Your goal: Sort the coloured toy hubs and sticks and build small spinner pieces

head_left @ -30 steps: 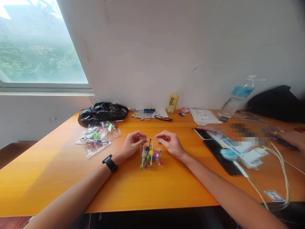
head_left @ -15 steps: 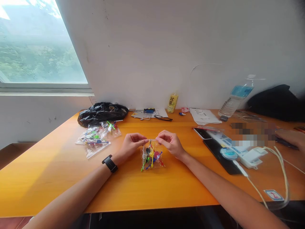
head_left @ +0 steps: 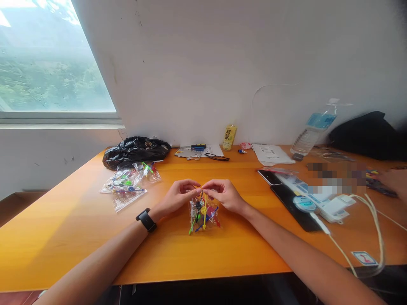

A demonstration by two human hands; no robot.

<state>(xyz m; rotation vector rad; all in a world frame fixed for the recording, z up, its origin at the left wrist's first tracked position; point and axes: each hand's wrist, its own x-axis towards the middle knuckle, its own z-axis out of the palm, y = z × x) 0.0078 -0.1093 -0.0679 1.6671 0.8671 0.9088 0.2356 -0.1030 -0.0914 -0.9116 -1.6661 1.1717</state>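
Observation:
Between my hands hangs a clear plastic bag (head_left: 210, 218) holding small colourful plastic pieces, among them yellow, green, blue, red and black arrow-like sticks. My left hand (head_left: 182, 195), with a black watch (head_left: 146, 220) on its wrist, pinches the bag's top edge between thumb and fingers. From the other side my right hand (head_left: 225, 195) pinches the same top edge, its fingertips nearly touching the left ones. The pinched rim is mostly hidden behind the fingers. Similar clear bags of coloured pieces (head_left: 125, 186) lie to the left of my hands.
A black plastic bag (head_left: 136, 152), a screwdriver (head_left: 199, 147) on papers and a yellow can (head_left: 229, 137) line the wall. To the right are a phone (head_left: 270, 177), a power strip (head_left: 327, 207) with cables, and a tilted water bottle (head_left: 314, 131). Another person's hand (head_left: 394, 182) shows at the right edge.
My hands have come closer together along the bag's top, the fingertips now almost meeting. The bag hangs slightly lower. At the right edge, the other person's hand has shifted.

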